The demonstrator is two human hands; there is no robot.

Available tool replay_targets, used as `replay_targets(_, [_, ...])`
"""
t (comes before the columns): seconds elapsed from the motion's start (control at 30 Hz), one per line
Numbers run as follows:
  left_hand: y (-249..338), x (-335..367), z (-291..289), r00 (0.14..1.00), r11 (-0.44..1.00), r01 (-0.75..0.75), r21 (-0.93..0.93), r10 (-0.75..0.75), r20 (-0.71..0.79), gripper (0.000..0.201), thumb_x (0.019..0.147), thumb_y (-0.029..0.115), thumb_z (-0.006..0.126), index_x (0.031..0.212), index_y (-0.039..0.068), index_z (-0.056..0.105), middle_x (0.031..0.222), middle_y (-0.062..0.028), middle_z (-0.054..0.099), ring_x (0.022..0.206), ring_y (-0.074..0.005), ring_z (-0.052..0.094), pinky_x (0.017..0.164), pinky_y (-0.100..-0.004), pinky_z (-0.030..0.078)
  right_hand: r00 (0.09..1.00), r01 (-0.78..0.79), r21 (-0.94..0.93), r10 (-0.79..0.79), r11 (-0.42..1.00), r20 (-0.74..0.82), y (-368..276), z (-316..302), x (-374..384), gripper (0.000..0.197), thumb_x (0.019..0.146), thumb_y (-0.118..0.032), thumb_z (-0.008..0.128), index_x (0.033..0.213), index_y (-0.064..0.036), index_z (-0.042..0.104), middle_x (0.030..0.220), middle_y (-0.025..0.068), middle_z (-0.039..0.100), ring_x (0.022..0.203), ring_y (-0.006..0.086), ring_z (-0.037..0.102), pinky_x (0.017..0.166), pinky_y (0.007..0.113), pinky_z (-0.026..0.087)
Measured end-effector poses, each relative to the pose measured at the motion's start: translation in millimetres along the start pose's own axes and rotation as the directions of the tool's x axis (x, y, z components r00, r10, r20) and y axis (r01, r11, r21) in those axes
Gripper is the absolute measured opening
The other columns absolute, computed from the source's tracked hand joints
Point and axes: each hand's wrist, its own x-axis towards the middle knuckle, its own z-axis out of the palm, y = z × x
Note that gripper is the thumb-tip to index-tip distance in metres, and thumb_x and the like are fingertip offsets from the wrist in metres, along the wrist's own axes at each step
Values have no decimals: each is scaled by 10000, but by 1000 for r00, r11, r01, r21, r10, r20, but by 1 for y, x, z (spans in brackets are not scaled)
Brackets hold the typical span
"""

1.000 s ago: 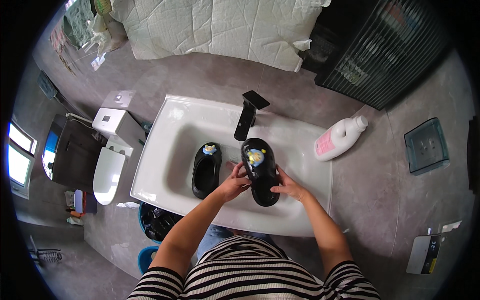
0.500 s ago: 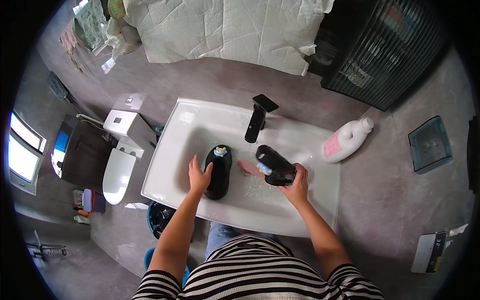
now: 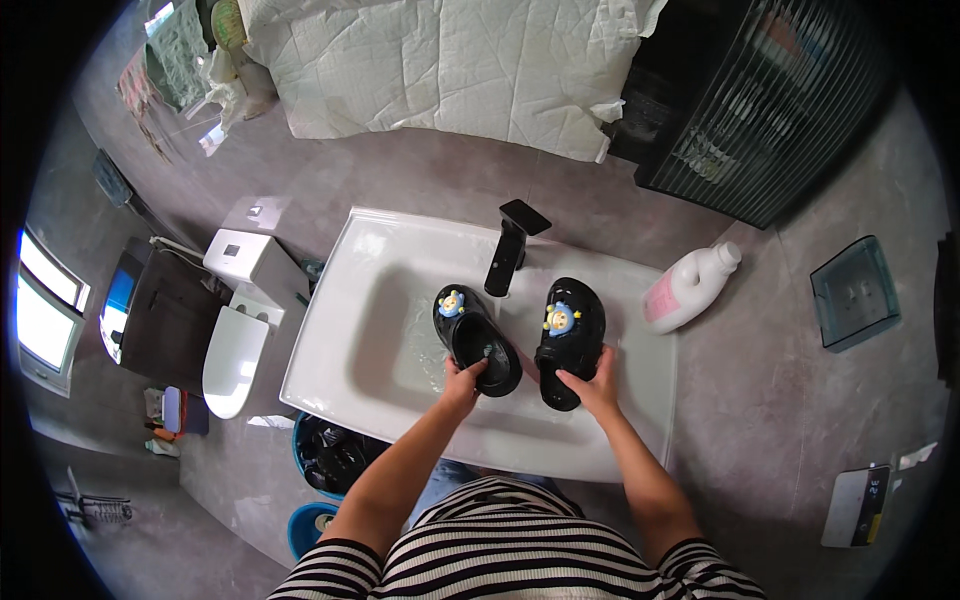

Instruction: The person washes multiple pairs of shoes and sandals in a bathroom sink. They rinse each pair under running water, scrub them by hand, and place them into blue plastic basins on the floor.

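Two black clogs with small cartoon charms lie in a white rectangular sink (image 3: 350,340). My left hand (image 3: 462,382) grips the heel of the left clog (image 3: 474,340), which sits in the basin. My right hand (image 3: 595,388) holds the heel end of the right clog (image 3: 568,338), which rests near the sink's right side. Both toes point away from me toward the black faucet (image 3: 508,250).
A white and pink detergent bottle (image 3: 688,290) lies right of the sink. A white toilet (image 3: 235,330) stands to the left, with bins (image 3: 325,470) below the sink. A teal container (image 3: 852,292) sits far right; a white cloth (image 3: 450,60) hangs above.
The right clog has been turned from lying crosswise to pointing toward the faucet beside the other. My left hand has shifted from the left clog's side to its heel.
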Motion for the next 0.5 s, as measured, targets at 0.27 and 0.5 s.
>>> replay_targets(0.27, [17, 5, 4, 898, 920, 393, -8, -382, 217, 434, 877, 257, 687, 1259, 140, 517, 1327, -21, 508, 1259, -224, 459, 1035, -562, 394, 998, -55, 117, 56, 992, -1, -5, -7, 6, 776, 718, -103, 832, 1262, 4, 288, 1222, 160, 524, 1122, 218, 546, 980, 363, 448])
replay_targets(0.5, [8, 21, 23, 992, 959, 123, -256, -122, 20, 497, 876, 265, 719, 1305, 142, 500, 1278, -7, 538, 1172, -216, 506, 985, -520, 475, 992, -99, 134, 108, 986, -66, -3, -12, 8, 744, 718, -84, 828, 1256, -2, 321, 1204, 144, 522, 1101, 203, 553, 960, 349, 464])
